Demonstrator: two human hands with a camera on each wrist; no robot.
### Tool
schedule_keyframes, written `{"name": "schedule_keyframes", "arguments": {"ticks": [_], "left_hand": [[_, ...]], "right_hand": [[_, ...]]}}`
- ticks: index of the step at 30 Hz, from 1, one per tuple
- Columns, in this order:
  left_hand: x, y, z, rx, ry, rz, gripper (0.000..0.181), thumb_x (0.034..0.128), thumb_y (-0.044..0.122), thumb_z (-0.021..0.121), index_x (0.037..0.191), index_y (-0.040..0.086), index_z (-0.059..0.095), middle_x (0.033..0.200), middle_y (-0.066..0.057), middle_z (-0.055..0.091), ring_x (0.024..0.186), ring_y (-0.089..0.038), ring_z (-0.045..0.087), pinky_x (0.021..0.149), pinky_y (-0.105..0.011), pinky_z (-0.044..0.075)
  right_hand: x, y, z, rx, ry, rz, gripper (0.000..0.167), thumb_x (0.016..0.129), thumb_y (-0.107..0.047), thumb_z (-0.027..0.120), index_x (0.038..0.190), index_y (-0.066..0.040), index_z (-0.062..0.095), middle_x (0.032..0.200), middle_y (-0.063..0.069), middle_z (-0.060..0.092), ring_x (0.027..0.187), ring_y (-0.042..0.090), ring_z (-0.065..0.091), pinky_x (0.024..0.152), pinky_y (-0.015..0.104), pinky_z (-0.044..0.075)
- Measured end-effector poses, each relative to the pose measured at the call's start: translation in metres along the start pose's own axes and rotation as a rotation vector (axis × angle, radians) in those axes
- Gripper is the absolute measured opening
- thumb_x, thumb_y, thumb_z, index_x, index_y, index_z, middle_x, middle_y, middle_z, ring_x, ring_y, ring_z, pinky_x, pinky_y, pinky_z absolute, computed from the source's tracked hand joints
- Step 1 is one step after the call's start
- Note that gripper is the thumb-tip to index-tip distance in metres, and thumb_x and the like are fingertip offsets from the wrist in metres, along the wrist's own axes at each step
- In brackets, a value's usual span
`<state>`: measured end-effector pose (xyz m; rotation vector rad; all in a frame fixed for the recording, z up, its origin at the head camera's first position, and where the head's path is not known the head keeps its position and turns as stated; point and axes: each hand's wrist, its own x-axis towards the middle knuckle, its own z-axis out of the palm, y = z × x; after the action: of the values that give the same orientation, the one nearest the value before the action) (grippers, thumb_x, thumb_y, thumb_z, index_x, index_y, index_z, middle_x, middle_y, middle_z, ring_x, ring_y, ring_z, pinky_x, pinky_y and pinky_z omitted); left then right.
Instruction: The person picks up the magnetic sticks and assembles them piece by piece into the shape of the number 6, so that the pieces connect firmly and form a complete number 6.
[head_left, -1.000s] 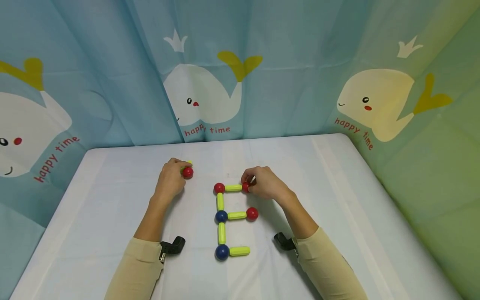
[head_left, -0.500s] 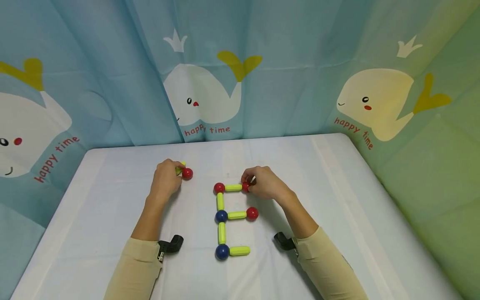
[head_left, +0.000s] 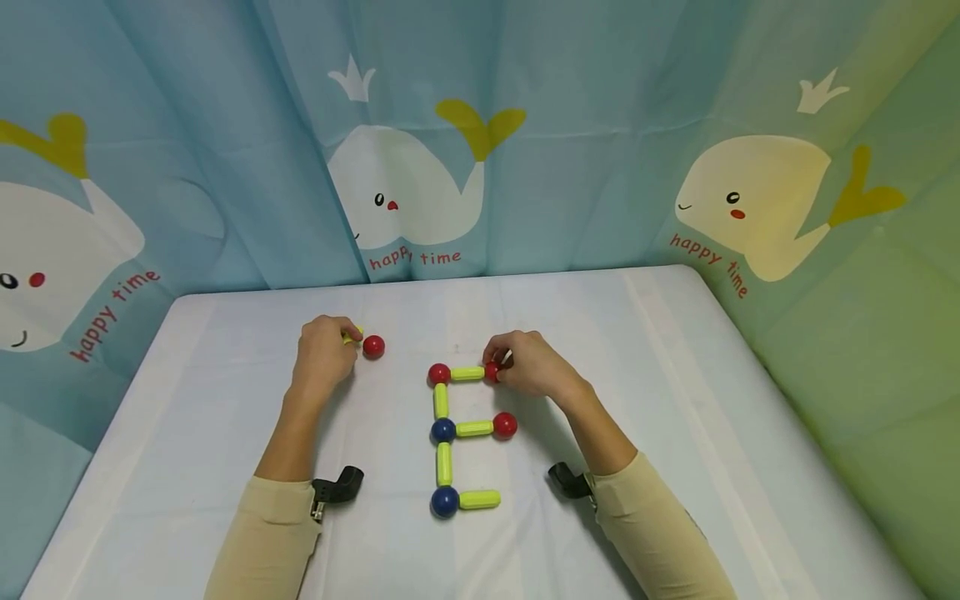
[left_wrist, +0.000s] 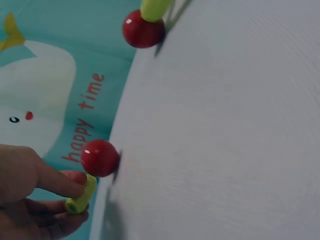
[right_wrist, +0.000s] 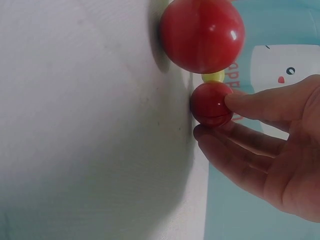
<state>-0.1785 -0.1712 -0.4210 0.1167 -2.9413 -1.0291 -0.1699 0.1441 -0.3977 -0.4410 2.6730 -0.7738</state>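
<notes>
My left hand pinches a short yellow-green magnetic rod at the far left of the layout. A loose red ball rests on the table just right of those fingers. Something reddish shows behind the rod in the left wrist view, too hidden to tell. With thumb and fingers, my right hand grips the red ball at the right end of the top rod. That rod joins another red ball on the left. Below lie a blue ball, a red ball and connecting rods.
The lower blue ball has a rod pointing right, its far end free. The pieces lie on a white table. Behind stands a blue curtain with whale prints; green cloth hangs at the right.
My left hand has shifted left with the rod, away from the loose red ball, so a gap now shows between them. My right hand holds its place on the red ball.
</notes>
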Motion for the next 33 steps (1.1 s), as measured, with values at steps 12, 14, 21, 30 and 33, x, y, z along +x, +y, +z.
{"name": "schedule_keyframes", "arguments": {"ticks": [12,14,21,30,33], "left_hand": [[-0.024,0.03,-0.013,-0.029,-0.109,0.08,0.042,0.0946,0.006,0.058,0.135,0.01,0.066,0.105,-0.02,0.068,0.09,-0.032,0.061,0.067,-0.033,0.051],[-0.031,0.037,-0.01,-0.038,-0.124,0.09,0.038,0.0945,0.008,0.062,0.132,0.01,0.068,0.102,-0.017,0.068,0.088,-0.03,0.06,0.068,-0.033,0.05],[-0.058,0.063,0.015,-0.129,-0.214,0.063,0.033,0.0907,0.014,0.076,0.123,0.015,0.073,0.096,-0.009,0.069,0.08,-0.024,0.062,0.063,-0.03,0.053],[-0.09,0.092,0.047,-0.261,-0.328,0.1,0.03,0.0863,0.012,0.082,0.115,0.012,0.074,0.089,-0.003,0.069,0.069,-0.014,0.064,0.059,-0.028,0.053],[-0.099,0.098,0.054,-0.293,-0.354,0.115,0.03,0.086,0.012,0.082,0.115,0.011,0.073,0.088,-0.003,0.069,0.067,-0.013,0.065,0.059,-0.028,0.055]], "right_hand": [[0.0,-0.001,0.002,0.0,-0.006,-0.003,0.017,0.092,0.0,0.072,0.104,-0.012,0.074,0.098,0.006,0.071,0.087,0.021,0.06,0.072,0.029,0.052],[-0.001,-0.001,0.002,-0.001,-0.006,0.008,0.017,0.092,0.0,0.072,0.104,-0.012,0.074,0.099,0.006,0.071,0.088,0.021,0.061,0.073,0.029,0.052],[0.0,0.002,0.002,0.003,-0.017,0.015,0.017,0.092,-0.001,0.072,0.104,-0.013,0.074,0.1,0.006,0.071,0.089,0.021,0.06,0.073,0.029,0.053],[0.001,0.002,-0.001,0.0,0.001,-0.014,0.016,0.091,-0.002,0.073,0.103,-0.012,0.075,0.097,0.005,0.072,0.087,0.02,0.062,0.071,0.028,0.052],[0.001,0.002,-0.001,0.004,0.009,-0.025,0.017,0.09,-0.001,0.072,0.102,-0.012,0.075,0.097,0.006,0.073,0.086,0.02,0.062,0.071,0.028,0.051]]}}
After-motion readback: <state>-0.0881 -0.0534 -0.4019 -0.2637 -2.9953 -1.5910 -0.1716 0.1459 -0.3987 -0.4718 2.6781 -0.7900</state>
